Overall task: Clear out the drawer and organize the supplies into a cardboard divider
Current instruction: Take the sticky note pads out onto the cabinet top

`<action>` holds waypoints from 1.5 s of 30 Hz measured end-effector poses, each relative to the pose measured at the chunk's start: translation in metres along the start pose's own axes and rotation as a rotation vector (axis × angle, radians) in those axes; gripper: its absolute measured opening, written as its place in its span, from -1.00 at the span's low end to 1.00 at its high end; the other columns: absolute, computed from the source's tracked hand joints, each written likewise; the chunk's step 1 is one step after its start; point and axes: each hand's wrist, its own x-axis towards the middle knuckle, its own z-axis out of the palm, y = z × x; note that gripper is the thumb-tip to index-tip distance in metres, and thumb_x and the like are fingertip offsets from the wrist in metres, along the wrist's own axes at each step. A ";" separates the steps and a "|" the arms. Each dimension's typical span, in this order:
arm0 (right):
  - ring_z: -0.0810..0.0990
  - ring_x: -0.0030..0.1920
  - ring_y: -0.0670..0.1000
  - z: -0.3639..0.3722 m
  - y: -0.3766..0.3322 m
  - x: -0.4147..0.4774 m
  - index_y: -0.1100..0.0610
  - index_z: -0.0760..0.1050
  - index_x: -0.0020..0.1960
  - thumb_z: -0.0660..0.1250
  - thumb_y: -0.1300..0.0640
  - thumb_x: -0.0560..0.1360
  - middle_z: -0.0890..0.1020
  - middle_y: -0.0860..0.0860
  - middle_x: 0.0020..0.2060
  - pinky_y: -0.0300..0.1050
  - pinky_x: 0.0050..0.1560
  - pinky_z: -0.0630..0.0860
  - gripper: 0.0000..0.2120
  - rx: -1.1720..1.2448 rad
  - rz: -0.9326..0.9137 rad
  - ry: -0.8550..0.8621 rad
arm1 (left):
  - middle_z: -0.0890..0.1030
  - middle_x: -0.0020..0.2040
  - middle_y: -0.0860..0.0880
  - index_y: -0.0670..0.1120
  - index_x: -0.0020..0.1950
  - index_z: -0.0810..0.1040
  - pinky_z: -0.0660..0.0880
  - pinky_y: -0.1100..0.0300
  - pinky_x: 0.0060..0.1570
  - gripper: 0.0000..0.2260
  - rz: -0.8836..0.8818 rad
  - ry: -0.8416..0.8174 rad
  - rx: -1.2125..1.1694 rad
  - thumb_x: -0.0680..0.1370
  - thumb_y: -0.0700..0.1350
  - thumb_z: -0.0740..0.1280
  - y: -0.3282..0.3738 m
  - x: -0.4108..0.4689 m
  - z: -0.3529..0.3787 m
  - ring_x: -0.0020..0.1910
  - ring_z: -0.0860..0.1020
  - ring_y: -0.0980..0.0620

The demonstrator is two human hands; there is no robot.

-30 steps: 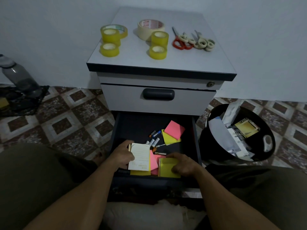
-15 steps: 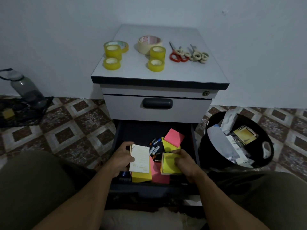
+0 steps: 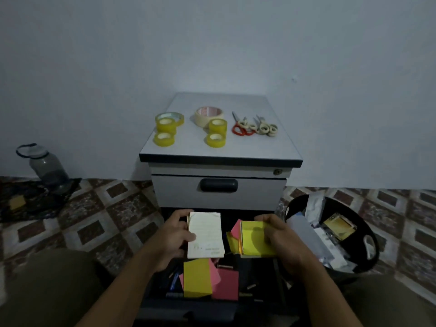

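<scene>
Directly at twelve o'clock from the hands, a grey cabinet is seen against the wall, its top laid with yellow tape rolls, a cream tape roll and several scissors; its upper drawer front is closed. A black bin stuffed with papers is set at three o'clock, just beside the open drawer, and a dark bottle is stood at ten o'clock, well apart. Above the open drawer, a white notepad is gripped by the left hand, thumb laid on its face, fingers curled behind its left edge. A yellow sticky-note pad is gripped by the right hand, fingers wrapped over its right edge, at three o'clock from the notepad and apart from it. Lying in the drawer at six o'clock are a yellow pad and a pink pad, touching.
</scene>
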 end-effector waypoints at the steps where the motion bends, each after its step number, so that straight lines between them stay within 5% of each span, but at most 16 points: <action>1: 0.51 -0.17 0.06 -0.006 -0.008 -0.005 0.09 0.52 0.10 0.08 0.35 0.58 0.58 0.13 -0.09 -0.11 -0.21 0.46 -0.69 0.040 -0.013 0.011 | 0.56 0.18 -0.15 0.02 0.30 0.42 0.57 -0.23 0.08 -0.57 0.014 -0.005 -0.004 0.57 -0.43 0.20 0.008 -0.004 0.003 0.15 0.56 -0.19; 9: 0.46 -0.22 0.11 -0.063 -0.095 -0.019 0.13 0.49 0.16 0.03 0.37 0.57 0.47 0.16 -0.11 -0.14 -0.46 0.43 -0.66 0.056 -0.159 0.090 | 0.63 0.12 -0.13 0.02 0.18 0.47 0.61 -0.07 -0.12 -0.61 0.166 0.000 -0.080 0.55 -0.44 0.18 0.102 -0.014 0.040 0.08 0.60 -0.16; 11: 0.47 -0.18 0.15 -0.074 -0.120 -0.007 0.09 0.51 0.16 0.04 0.37 0.55 0.47 0.18 -0.07 -0.07 -0.38 0.48 -0.63 0.039 -0.193 0.118 | 0.62 0.08 -0.11 0.02 0.15 0.46 0.61 -0.04 -0.14 -0.62 0.199 0.011 -0.046 0.55 -0.43 0.18 0.132 -0.005 0.055 0.04 0.60 -0.14; 15: 0.42 -0.17 0.13 -0.093 -0.158 0.027 0.10 0.51 0.19 0.06 0.37 0.52 0.43 0.16 -0.05 -0.08 -0.34 0.39 -0.61 -0.027 -0.224 0.164 | 0.61 0.09 -0.12 0.00 0.25 0.42 0.61 -0.10 0.02 -0.61 0.218 0.029 0.037 0.56 -0.42 0.17 0.180 0.026 0.081 0.05 0.59 -0.12; 24: 0.44 0.01 0.16 -0.110 -0.174 0.100 0.22 0.35 0.32 0.21 0.30 0.52 0.38 0.20 0.17 -0.03 -0.28 0.52 -0.63 -0.201 -0.117 0.243 | 0.51 0.15 -0.15 -0.11 0.42 0.33 0.59 -0.07 0.13 -0.55 0.239 0.148 0.477 0.54 -0.34 0.19 0.232 0.080 0.103 0.10 0.55 -0.15; 27: 0.47 -0.06 0.18 -0.111 -0.174 0.107 0.38 0.43 0.22 0.23 0.30 0.50 0.44 0.25 0.05 -0.04 -0.29 0.53 -0.69 -0.299 -0.145 0.259 | 0.45 0.19 -0.10 -0.14 0.47 0.28 0.57 0.05 0.04 -0.50 0.261 0.211 0.598 0.54 -0.26 0.28 0.232 0.085 0.104 0.07 0.48 -0.06; 29: 0.47 -0.09 0.18 -0.112 -0.174 0.110 0.43 0.42 0.25 0.23 0.33 0.48 0.44 0.23 0.00 0.00 -0.24 0.51 -0.64 -0.333 -0.176 0.287 | 0.41 0.12 -0.06 -0.13 0.48 0.26 0.46 0.15 -0.10 -0.45 0.291 0.224 0.682 0.52 -0.21 0.35 0.231 0.084 0.104 0.02 0.43 -0.02; 34: 0.48 0.27 0.22 -0.113 -0.165 0.114 0.25 0.26 0.49 0.33 0.23 0.48 0.40 0.22 0.38 0.16 0.24 0.52 -0.40 -0.412 -0.240 0.309 | 0.44 0.26 -0.11 -0.09 0.49 0.24 0.44 0.12 -0.01 -0.28 0.358 0.156 0.843 0.42 -0.11 0.53 0.226 0.075 0.101 0.08 0.40 -0.04; 39: 0.49 0.24 0.19 -0.114 -0.155 0.112 0.21 0.25 0.50 0.40 0.21 0.41 0.41 0.20 0.37 0.09 0.18 0.55 -0.30 -0.383 -0.235 0.249 | 0.49 0.28 -0.07 -0.03 0.46 0.28 0.54 0.07 0.09 -0.15 0.369 0.109 0.970 0.27 -0.08 0.63 0.219 0.072 0.098 0.16 0.48 -0.07; 45: 0.47 0.28 0.16 -0.104 -0.153 0.112 0.21 0.28 0.49 0.41 0.15 0.41 0.42 0.18 0.38 0.10 0.27 0.48 -0.31 -0.524 -0.302 0.289 | 0.44 0.38 -0.08 -0.06 0.52 0.24 0.39 0.19 -0.08 -0.19 0.424 0.148 1.027 0.37 -0.16 0.58 0.211 0.069 0.104 0.10 0.39 0.02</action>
